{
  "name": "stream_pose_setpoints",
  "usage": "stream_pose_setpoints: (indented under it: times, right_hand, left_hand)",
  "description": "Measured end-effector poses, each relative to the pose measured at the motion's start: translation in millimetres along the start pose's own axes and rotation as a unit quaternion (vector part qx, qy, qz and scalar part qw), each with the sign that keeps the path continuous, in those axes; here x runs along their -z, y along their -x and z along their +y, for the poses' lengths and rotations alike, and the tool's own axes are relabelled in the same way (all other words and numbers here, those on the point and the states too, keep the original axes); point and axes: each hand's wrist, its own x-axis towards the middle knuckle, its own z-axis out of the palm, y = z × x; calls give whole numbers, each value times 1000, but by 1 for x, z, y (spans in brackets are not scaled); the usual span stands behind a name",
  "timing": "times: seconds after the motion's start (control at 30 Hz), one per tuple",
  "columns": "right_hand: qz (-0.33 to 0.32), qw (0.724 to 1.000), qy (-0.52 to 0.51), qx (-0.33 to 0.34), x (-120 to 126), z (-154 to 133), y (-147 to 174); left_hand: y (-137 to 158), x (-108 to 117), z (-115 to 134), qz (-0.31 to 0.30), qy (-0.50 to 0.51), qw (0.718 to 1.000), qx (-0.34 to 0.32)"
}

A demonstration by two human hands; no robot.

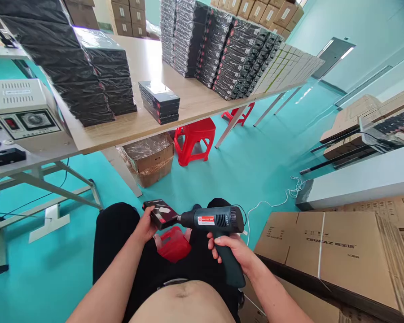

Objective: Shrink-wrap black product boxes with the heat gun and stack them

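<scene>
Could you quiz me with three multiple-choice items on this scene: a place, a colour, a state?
1. Where is the small black box?
A. on the wooden table
B. in the left hand
C. on the floor

2. What colour is the stool under the table?
A. red
B. blue
C. white

3. How is the heat gun held?
A. lying loose on the lap
B. hanging by its cord
C. gripped by the right hand

Answers: 1 B, the left hand holds it before the nozzle. 2 A, it is plainly red. 3 C, the right hand wraps the handle.
</scene>
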Motion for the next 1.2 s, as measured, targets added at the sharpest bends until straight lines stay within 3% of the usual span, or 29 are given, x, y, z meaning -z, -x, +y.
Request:
stream_pose_setpoints:
  times: [0.1, 0.2, 0.3, 0.37, 0.47, 0.6, 0.77, 0.9, 1.0, 1.1, 1.2]
  right_hand:
    - [-29, 1000, -2, 12, -13, -4, 6]
    - [-59, 998, 15, 16, -32, -5, 1]
    - [-41, 998, 33, 36, -40, -6, -10]
    - [9, 998, 42, 46, -36, -9, -15]
    - [35, 997, 58, 30, -23, -14, -15]
    - [-40, 998, 49, 13, -11, -17, -8]
    - [28, 998, 28, 39, 1, -22, -7]
    - [-14, 999, 4, 43, 1, -28, -6]
    - [-58, 997, 4, 46, -8, -32, -5]
    - [-95, 994, 47, 21, -13, -33, 0]
    - [-100, 990, 98, -5, -4, -27, 9]
  left_hand:
    - [0, -6, -11, -3, -179, 977, -112]
    - [2, -7, -17, -93, -343, 916, -186]
    - [3, -4, -18, -136, -420, 867, -231]
    - [3, -2, -17, -130, -424, 860, -253]
    - [3, -1, -15, -110, -403, 872, -256]
    - [3, -3, -15, -60, -332, 915, -221]
    - [-3, 2, -15, -69, -226, 961, -146]
    - [-9, 8, -13, -74, -137, 982, -105]
    - [-12, 10, -9, -72, -67, 994, -36]
    - [-10, 13, -2, -80, -20, 996, 20]
    - [-7, 16, 5, -82, 18, 996, 33]
